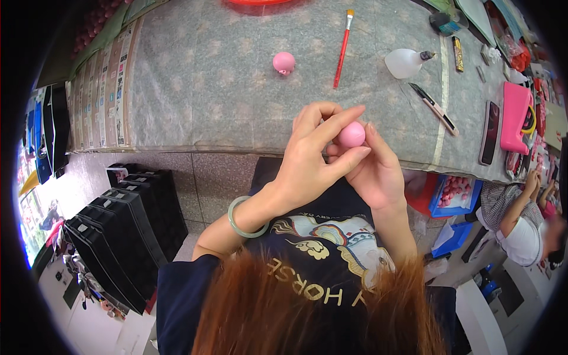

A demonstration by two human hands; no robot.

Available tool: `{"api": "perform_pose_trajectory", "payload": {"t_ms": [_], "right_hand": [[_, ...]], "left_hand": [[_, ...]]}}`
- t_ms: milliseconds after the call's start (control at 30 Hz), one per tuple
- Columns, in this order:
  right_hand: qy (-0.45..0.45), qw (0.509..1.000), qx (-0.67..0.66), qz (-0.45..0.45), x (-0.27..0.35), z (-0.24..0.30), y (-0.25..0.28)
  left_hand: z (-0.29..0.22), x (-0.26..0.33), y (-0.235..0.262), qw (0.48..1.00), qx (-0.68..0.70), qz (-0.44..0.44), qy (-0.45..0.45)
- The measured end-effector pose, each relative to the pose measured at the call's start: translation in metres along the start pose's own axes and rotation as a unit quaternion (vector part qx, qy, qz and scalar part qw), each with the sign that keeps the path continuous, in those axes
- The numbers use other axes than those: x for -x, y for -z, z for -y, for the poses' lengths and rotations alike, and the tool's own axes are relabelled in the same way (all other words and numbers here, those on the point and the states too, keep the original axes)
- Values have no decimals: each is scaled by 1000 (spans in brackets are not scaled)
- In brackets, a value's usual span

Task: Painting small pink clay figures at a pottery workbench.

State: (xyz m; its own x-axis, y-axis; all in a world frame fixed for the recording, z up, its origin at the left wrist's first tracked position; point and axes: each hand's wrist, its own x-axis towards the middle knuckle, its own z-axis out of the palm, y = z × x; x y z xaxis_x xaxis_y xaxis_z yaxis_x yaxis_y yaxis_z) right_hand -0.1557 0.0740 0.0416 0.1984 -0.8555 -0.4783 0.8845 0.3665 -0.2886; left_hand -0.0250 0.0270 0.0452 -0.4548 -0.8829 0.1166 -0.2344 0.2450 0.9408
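A ball (352,135) is gripped by the left hand (313,151) and the right hand (377,177), held close together; a second ball (284,63) is seen on the table (207,89).

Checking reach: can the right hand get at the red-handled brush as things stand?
Probably yes: the right hand, though busy at the pink ball, has the red-handled brush lying ahead, with nothing covering it.

Two separate pink balls (352,134) (284,61) (heaped ones (457,191) uncountable), one paintbrush (342,54), one cutter (435,110).
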Motion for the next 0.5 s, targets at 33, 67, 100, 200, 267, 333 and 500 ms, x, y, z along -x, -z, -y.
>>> {"api": "perform_pose_trajectory", "payload": {"t_ms": [33,67,100,200,267,333,500], "right_hand": [[-10,1000,-14,-4,0,-2,2],[-10,1000,-14,-4,0,-2,3],[-9,1000,-27,-1,0,-3,4],[-5,999,-42,6,0,-3,3],[-2,999,-45,10,0,-3,3],[-5,998,-55,27,1,-3,2],[-8,998,-50,35,2,-4,0]], "left_hand": [[0,0,0,1000,0,0,0],[0,0,0,1000,0,2,0],[0,0,0,1000,0,4,0],[0,-1,0,1000,14,-9,-11],[-1,-2,-1,999,31,-11,-13],[-1,-2,-1,999,48,-14,-15],[1,-2,0,998,16,-20,-62]]}}
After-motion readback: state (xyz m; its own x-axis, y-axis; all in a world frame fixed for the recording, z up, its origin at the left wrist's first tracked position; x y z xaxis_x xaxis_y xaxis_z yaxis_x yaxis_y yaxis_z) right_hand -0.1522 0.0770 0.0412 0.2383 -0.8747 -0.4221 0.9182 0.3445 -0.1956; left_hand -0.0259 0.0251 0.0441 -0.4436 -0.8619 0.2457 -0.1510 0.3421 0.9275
